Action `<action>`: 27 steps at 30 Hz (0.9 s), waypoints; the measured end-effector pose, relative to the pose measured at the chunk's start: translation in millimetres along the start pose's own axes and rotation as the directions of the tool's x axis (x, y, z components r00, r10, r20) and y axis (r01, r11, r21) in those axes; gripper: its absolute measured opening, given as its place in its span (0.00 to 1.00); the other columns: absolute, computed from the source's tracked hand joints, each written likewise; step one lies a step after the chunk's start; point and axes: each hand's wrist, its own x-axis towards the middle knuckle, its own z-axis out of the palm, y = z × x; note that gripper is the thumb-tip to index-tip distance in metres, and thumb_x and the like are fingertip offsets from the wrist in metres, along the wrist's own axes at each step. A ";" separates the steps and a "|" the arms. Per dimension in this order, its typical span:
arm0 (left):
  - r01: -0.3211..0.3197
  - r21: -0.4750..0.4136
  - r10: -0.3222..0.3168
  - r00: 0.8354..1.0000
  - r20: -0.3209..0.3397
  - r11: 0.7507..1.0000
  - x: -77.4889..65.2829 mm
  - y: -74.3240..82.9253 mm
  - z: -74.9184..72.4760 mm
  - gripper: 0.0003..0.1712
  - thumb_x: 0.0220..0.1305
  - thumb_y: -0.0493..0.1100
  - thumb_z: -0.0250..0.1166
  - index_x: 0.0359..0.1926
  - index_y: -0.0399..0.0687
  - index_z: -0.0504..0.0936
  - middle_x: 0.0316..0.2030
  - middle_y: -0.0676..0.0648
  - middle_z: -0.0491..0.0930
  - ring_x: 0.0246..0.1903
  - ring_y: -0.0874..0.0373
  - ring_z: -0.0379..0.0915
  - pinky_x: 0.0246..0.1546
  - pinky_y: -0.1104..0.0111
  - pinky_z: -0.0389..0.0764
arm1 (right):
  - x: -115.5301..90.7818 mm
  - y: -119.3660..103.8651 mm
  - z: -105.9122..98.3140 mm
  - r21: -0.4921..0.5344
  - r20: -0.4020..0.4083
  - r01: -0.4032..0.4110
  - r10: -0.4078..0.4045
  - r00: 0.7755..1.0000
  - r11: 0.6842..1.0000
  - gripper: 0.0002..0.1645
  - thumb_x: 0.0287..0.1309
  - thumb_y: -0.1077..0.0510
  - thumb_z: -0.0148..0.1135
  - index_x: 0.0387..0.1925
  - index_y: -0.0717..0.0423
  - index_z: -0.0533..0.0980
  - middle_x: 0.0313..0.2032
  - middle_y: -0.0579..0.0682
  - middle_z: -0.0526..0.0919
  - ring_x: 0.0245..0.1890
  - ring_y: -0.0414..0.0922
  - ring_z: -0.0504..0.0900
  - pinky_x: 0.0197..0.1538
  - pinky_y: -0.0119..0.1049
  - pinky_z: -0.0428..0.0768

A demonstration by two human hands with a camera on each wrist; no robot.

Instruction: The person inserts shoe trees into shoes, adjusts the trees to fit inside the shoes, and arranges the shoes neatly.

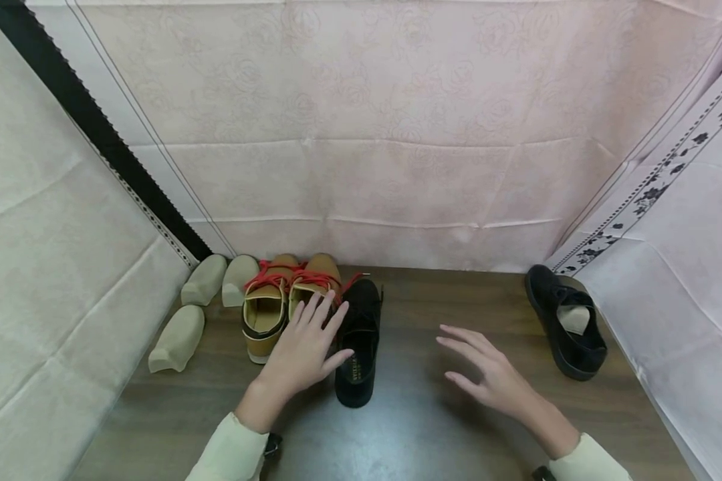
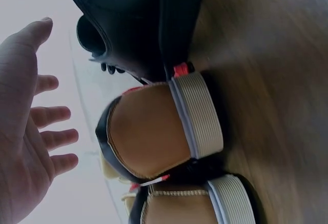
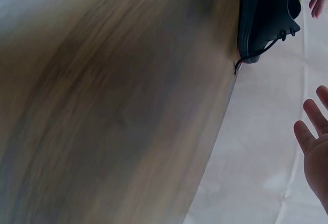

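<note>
Showing only from left wrist: ribbed soles (image 2: 201, 115) on tan shoes (image 2: 147, 131)

One black shoe (image 3: 269, 16), lace trailing, stood on wood-grain table (image 3: 113, 106); right hand (image 3: 316, 157), fingers extended, apart; pale cloth (image 3: 251, 137) hung behind.
</note>
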 end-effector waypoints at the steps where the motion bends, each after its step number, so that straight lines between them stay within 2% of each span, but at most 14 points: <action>1: 0.004 0.001 -0.004 1.000 -0.002 1.000 -0.9 -1.6 -0.4 0.46 0.70 0.70 0.59 0.80 0.53 0.62 0.78 0.37 0.59 0.77 0.37 0.56 0.73 0.41 0.62 | 1.8 -0.6 2.5 0.006 0.007 -0.021 0.021 1.000 1.000 0.37 0.59 0.54 0.74 0.69 0.51 0.74 0.70 0.55 0.74 0.68 0.52 0.74 0.74 0.22 0.59; 6: 0.019 -0.001 -0.019 1.000 -0.019 1.000 -5.3 -10.5 -2.8 0.46 0.69 0.68 0.62 0.79 0.52 0.63 0.77 0.37 0.61 0.76 0.36 0.57 0.72 0.40 0.63 | 13.0 -4.0 16.1 0.031 0.045 -0.111 0.110 0.993 0.993 0.41 0.56 0.58 0.77 0.71 0.47 0.73 0.71 0.54 0.73 0.70 0.51 0.73 0.73 0.24 0.62; 10: 0.028 0.001 -0.028 0.999 -0.023 1.000 -9.1 -17.7 -4.3 0.46 0.68 0.67 0.64 0.79 0.51 0.64 0.77 0.36 0.61 0.76 0.35 0.57 0.72 0.39 0.64 | 23.3 -6.0 27.7 0.046 0.072 -0.164 0.161 0.984 0.985 0.40 0.59 0.57 0.75 0.72 0.44 0.72 0.72 0.52 0.71 0.71 0.50 0.72 0.70 0.39 0.74; 12: 0.033 0.001 -0.033 0.999 -0.017 0.999 -11.1 -21.0 -4.5 0.46 0.68 0.67 0.63 0.78 0.51 0.64 0.77 0.36 0.60 0.76 0.34 0.57 0.72 0.39 0.63 | 28.1 -5.9 33.9 0.071 0.078 -0.176 0.170 0.982 0.982 0.39 0.60 0.57 0.75 0.72 0.45 0.72 0.73 0.52 0.71 0.71 0.50 0.72 0.67 0.47 0.77; 14: 0.037 -0.002 -0.037 0.999 -0.010 0.999 -13.6 -24.5 -4.7 0.46 0.69 0.67 0.63 0.78 0.51 0.64 0.77 0.36 0.60 0.76 0.34 0.57 0.73 0.40 0.62 | 33.0 -5.7 41.0 0.101 0.078 -0.181 0.174 0.982 0.978 0.38 0.61 0.57 0.74 0.72 0.45 0.72 0.73 0.53 0.70 0.71 0.50 0.73 0.65 0.50 0.78; 21: 0.052 -0.012 -0.052 0.999 -0.001 0.999 -21.6 -33.6 -2.8 0.46 0.70 0.68 0.61 0.79 0.50 0.64 0.77 0.36 0.59 0.77 0.35 0.55 0.73 0.40 0.62 | 48.7 -6.9 62.6 0.150 0.084 -0.203 0.192 0.978 0.968 0.37 0.63 0.55 0.72 0.72 0.43 0.71 0.72 0.51 0.71 0.71 0.49 0.72 0.66 0.52 0.77; 27: 0.067 -0.007 -0.067 0.998 0.008 0.998 -26.6 -37.2 -0.5 0.47 0.70 0.68 0.61 0.79 0.49 0.63 0.78 0.36 0.59 0.77 0.35 0.55 0.73 0.40 0.63 | 64.5 -8.6 76.5 0.154 0.082 -0.218 0.208 0.975 0.964 0.35 0.64 0.53 0.72 0.71 0.42 0.72 0.68 0.51 0.73 0.68 0.48 0.75 0.65 0.52 0.79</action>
